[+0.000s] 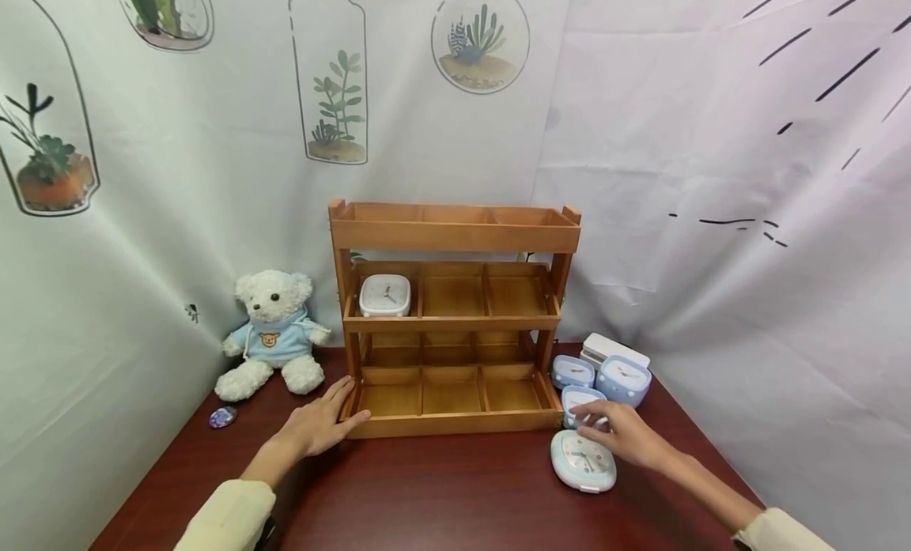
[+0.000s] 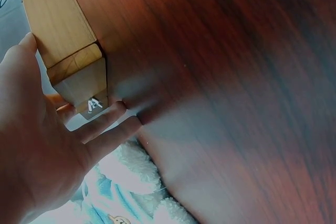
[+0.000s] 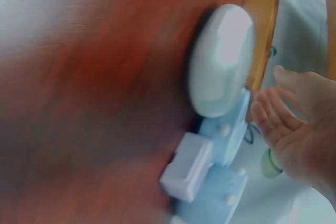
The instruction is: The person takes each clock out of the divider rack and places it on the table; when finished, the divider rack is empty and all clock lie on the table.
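A three-tier wooden shelf rack (image 1: 455, 238) with small compartments stands on the table. My left hand (image 1: 313, 426) rests against its lower left front corner. In the left wrist view, the thumb is at the front board (image 2: 58, 19) and the fingers are spread along the side. My right hand (image 1: 626, 434) hovers over the clocks at the right, its fingers slightly bent and holding nothing. Nearest to it are a pale mint alarm clock (image 1: 585, 462) and a small blue clock (image 1: 575, 396). A white square clock (image 1: 384, 295) sits in the middle tier's left compartment.
Two more blue clocks, one at the rack's side (image 1: 572, 371) and one larger (image 1: 623, 381), stand beside a white case (image 1: 614, 350). Left of the rack sit a white teddy bear (image 1: 274, 337) in a blue hoodie and a small purple-blue round object (image 1: 223, 417).
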Action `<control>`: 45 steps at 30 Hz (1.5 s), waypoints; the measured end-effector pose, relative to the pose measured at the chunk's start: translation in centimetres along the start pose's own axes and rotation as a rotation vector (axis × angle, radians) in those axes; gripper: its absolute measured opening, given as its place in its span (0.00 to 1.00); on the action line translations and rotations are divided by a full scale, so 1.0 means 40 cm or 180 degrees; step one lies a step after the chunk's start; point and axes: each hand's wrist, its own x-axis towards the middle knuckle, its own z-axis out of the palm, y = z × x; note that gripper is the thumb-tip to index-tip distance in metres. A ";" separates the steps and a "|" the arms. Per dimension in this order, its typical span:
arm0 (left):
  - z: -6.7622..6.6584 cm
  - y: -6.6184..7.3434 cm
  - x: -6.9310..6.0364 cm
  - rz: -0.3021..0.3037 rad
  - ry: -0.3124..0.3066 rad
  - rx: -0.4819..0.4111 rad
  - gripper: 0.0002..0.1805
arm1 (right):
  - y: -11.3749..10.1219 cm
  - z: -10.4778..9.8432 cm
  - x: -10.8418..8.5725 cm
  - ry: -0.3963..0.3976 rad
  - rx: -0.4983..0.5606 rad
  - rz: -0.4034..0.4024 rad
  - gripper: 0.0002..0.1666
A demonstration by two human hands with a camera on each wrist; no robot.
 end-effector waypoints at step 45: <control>0.006 0.002 0.002 -0.0031 0.0061 0.0000 0.47 | -0.344 0.108 0.791 0.0058 -0.0071 -0.0311 0.33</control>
